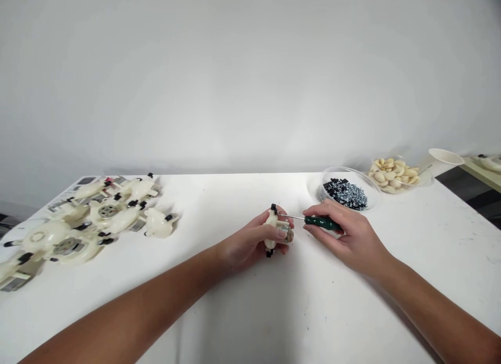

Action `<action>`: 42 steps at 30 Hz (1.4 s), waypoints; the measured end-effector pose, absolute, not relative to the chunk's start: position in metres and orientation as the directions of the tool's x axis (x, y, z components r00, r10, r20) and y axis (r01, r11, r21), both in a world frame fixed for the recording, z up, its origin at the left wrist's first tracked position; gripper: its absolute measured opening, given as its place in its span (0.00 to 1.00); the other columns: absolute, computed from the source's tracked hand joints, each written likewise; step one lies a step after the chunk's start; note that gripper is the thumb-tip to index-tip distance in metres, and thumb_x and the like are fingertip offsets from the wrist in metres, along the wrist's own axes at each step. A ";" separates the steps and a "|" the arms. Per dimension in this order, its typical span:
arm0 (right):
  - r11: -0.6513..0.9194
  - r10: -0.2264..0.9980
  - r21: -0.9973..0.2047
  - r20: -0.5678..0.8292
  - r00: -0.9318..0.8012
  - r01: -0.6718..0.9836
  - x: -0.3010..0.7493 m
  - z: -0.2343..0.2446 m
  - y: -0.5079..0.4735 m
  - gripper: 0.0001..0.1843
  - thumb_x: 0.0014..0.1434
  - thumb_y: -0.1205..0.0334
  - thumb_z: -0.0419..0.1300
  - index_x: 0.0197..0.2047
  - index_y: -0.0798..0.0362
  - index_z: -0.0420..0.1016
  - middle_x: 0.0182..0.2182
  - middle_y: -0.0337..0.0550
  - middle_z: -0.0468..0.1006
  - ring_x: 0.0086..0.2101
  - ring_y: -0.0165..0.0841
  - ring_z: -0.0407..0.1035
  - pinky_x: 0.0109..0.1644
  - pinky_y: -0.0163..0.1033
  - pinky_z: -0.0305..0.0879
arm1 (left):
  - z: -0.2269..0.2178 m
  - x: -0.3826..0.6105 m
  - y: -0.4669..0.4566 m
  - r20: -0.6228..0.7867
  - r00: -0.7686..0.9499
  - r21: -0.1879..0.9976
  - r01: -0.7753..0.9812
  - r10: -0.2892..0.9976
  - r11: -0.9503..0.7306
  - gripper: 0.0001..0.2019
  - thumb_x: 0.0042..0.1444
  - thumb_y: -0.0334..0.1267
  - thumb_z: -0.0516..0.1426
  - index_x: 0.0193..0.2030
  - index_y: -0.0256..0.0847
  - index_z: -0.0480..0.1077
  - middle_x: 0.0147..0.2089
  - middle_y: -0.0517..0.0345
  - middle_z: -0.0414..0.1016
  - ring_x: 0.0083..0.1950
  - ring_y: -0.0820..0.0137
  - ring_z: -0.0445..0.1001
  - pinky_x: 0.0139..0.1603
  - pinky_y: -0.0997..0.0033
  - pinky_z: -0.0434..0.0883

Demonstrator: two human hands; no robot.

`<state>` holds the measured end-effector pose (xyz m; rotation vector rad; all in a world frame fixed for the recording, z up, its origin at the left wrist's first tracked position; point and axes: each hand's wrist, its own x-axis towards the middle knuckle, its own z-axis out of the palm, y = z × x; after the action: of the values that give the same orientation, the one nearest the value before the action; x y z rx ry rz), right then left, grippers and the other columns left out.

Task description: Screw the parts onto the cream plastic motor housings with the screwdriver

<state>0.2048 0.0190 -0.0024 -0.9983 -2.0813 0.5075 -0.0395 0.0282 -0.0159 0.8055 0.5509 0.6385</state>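
My left hand (250,242) is closed around a cream plastic pump-like unit (270,231) with black end pieces and a metal part on its right side. The unit is held up on edge near the middle of the table. My right hand (348,233) grips the green handle of a screwdriver (321,223). Its thin shaft points left, and the tip reaches the upper part of the unit near the top black piece. Whether the tip sits in a screw is too small to tell.
At the left of the white table (227,312) lie several similar cream units (117,220). To the right stands a clear bowl (378,197) of small screws and black pieces. Behind it are a bag of cream oval parts (395,175) and a white cup (440,163). A wall rises behind.
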 end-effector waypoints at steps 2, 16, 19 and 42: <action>0.609 0.793 -0.624 0.470 -0.388 0.489 0.205 -0.002 0.018 0.10 0.68 0.64 0.63 0.52 0.44 0.75 0.40 0.43 0.80 0.37 0.38 0.73 0.38 0.42 0.67 | -0.018 -0.041 0.030 -0.188 0.716 0.747 -0.340 0.672 0.572 0.15 0.55 0.33 0.63 0.47 0.43 0.66 0.48 0.56 0.66 0.42 0.70 0.69 0.43 0.67 0.66; 0.612 0.791 -0.624 0.482 -0.376 0.487 0.205 -0.004 0.016 0.09 0.68 0.62 0.64 0.51 0.47 0.77 0.43 0.44 0.85 0.39 0.38 0.79 0.40 0.43 0.72 | -0.019 -0.041 0.034 -0.207 0.749 0.622 -0.396 0.630 0.676 0.16 0.51 0.34 0.63 0.46 0.42 0.66 0.49 0.53 0.68 0.41 0.69 0.69 0.41 0.68 0.67; 0.621 0.784 -0.622 0.487 -0.384 0.478 0.204 -0.004 0.016 0.09 0.68 0.63 0.64 0.51 0.47 0.78 0.41 0.43 0.85 0.36 0.36 0.78 0.36 0.40 0.71 | -0.016 -0.039 0.033 -0.232 0.728 0.638 -0.387 0.645 0.666 0.17 0.51 0.34 0.63 0.47 0.42 0.66 0.48 0.54 0.69 0.40 0.69 0.69 0.40 0.68 0.66; 0.621 0.784 -0.619 0.498 -0.371 0.481 0.204 -0.001 0.015 0.10 0.67 0.66 0.64 0.51 0.48 0.77 0.42 0.43 0.83 0.40 0.36 0.77 0.43 0.41 0.72 | -0.021 -0.040 0.034 -0.218 0.738 0.648 -0.380 0.639 0.660 0.14 0.54 0.34 0.61 0.48 0.41 0.67 0.48 0.52 0.68 0.42 0.69 0.68 0.41 0.68 0.67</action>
<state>0.2043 0.0153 -0.0011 -0.9918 -2.0387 0.4784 -0.0403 0.0335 -0.0212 0.6142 0.4564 0.5995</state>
